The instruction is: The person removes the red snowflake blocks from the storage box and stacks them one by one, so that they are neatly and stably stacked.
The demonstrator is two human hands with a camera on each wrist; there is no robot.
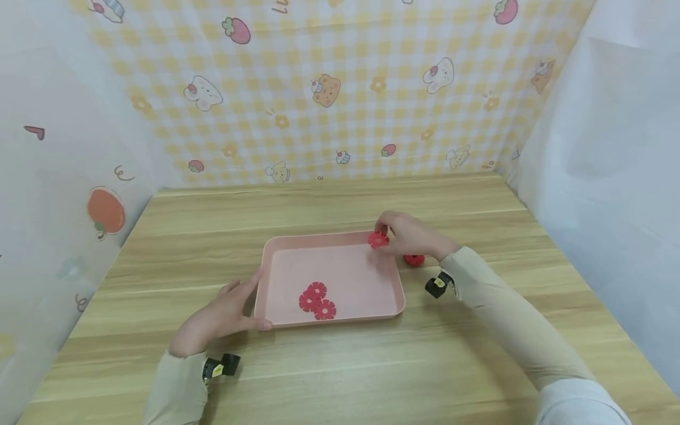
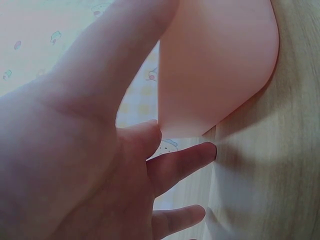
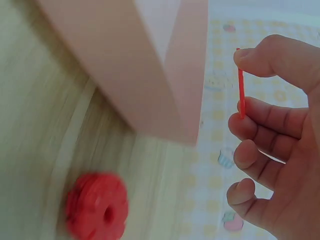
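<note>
My right hand is over the back right corner of a shallow pink tray. Between its thumb and fingers it pinches a thin red flower-shaped disc. The right wrist view shows this disc edge-on, with a thin profile. My left hand rests against the tray's left side, thumb at the front left corner and another finger along the side. In the left wrist view, the fingers of that hand are extended and spread. Several more red discs lie overlapping inside the tray, toward its front.
A stack of red discs stands on the wooden table just right of the tray, partly hidden by my right hand in the head view. A patterned yellow check backdrop rises behind the table, with pale sheets on both sides.
</note>
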